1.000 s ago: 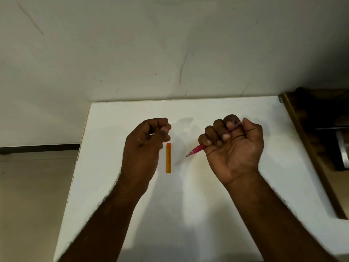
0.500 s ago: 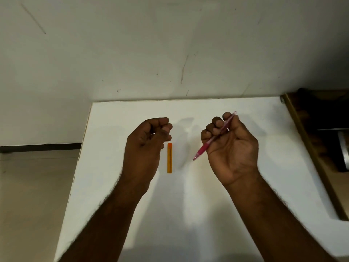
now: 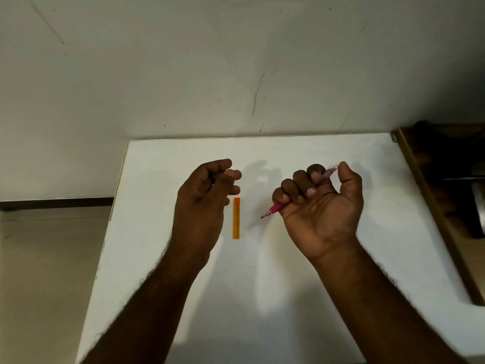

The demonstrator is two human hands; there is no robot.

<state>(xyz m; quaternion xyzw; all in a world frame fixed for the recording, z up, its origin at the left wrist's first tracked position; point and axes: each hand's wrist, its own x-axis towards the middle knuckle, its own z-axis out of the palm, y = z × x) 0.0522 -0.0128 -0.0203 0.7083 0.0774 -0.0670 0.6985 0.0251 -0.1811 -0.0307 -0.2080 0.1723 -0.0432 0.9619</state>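
Above the white table point(image 3: 136, 232), our right hand point(image 3: 320, 206) has rolled palm-up since half a second ago. Our left hand point(image 3: 202, 203) stays raised in place, fingers curled toward the thumb, and we cannot tell whether its grip holds anything. The right grip is clamped round the pink pencil point(image 3: 275, 207), tip slanting down-left above the table, and the orange case point(image 3: 236, 218) lies unmoved between both hands.

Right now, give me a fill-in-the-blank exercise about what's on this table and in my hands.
1. The hand gripping the pink pen is the person's ____ one.
2. On the white table, the slim case lying between the hands is ____ in colour.
3. The left hand holds its fingers ____, not straight.

Missing words: right; orange; curled.
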